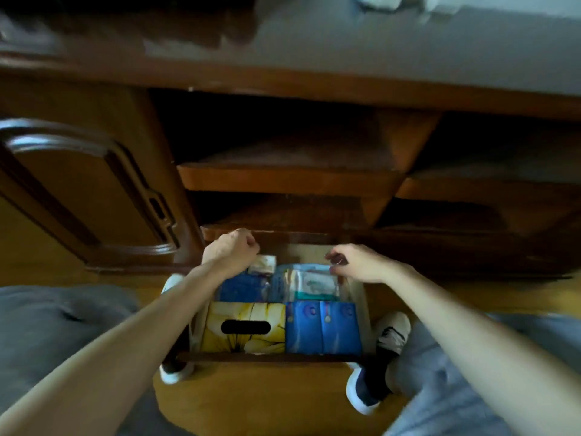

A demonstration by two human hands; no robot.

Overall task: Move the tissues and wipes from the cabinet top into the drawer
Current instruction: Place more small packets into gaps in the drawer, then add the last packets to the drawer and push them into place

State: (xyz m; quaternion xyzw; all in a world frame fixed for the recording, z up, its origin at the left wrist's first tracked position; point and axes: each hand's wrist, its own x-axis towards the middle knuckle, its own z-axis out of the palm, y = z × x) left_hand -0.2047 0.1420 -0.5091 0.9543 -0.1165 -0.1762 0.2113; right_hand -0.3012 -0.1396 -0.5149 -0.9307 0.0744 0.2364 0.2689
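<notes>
drawer (366, 297) open | holds yellow tissue box (243, 327), blue packs (323, 332), wipes pack (311, 284)

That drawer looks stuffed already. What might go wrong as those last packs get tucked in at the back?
The drawer looks nearly full, so the wipes pack under the right hand may ride up and catch on the cabinet frame when the drawer closes. The small packet at the left hand could slip behind the blue packs. Both hands are deep at the back and could get pinched.

The open drawer (273, 357) is being filled: yellow tissue box (243, 327), blue packs (323, 328) beside it, wipes pack (311, 284) behind.
</notes>
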